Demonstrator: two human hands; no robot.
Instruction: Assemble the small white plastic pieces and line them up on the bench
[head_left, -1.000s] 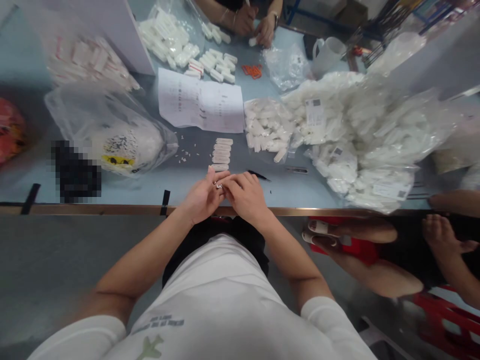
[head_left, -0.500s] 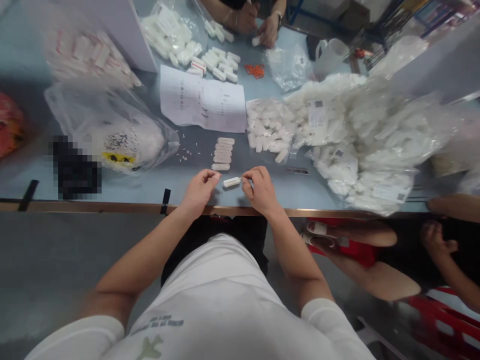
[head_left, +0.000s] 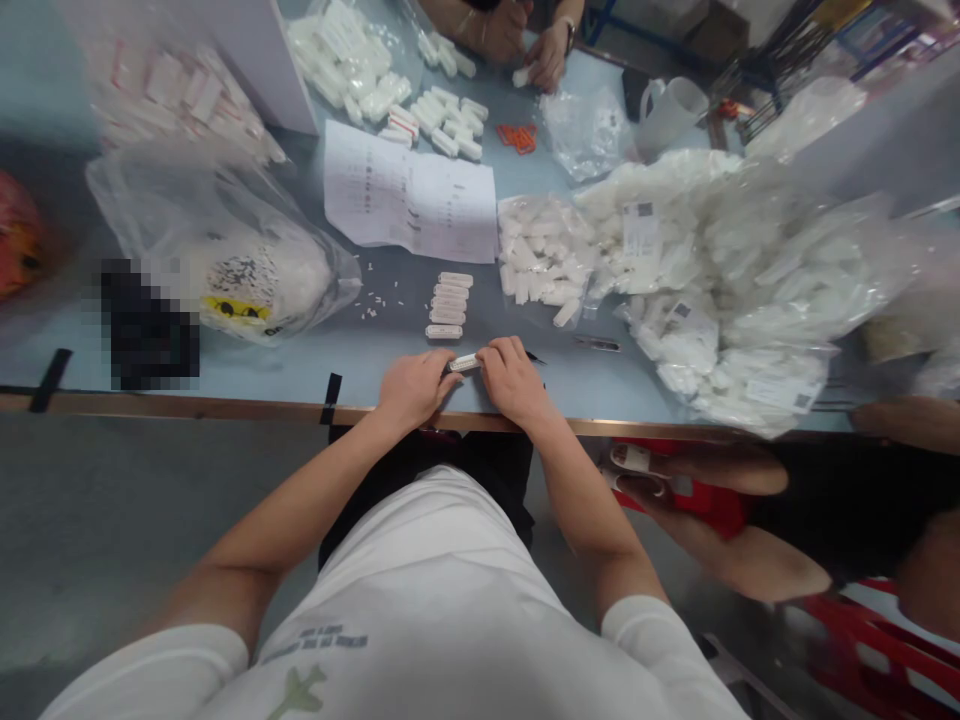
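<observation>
Between my two hands is a small white oblong plastic case [head_left: 466, 363] with a row of marks along its face. The fingers of my left hand [head_left: 411, 388] close on its left end. My right hand [head_left: 516, 380] grips the right end, with its fingertips over the edge. A dark pointed tip [head_left: 535, 357] shows beside my right hand; the rest of it is hidden. Just beyond my hands, several similar white cases [head_left: 448, 304] lie stacked in a row on the table. Tiny white pieces [head_left: 373, 313] are scattered to their left.
Clear bags of white parts [head_left: 546, 250] crowd the right side. A slim metal tool [head_left: 598, 343] lies near them. Printed sheets [head_left: 409, 195] are behind the row. At left sits a plastic bag [head_left: 262, 285]. Across the table, a co-worker's hands [head_left: 551, 55] handle a white part.
My left hand has moved right and taken the case's left end. My right fingers have moved in over its right end. A dark tip now shows beside my right hand.
</observation>
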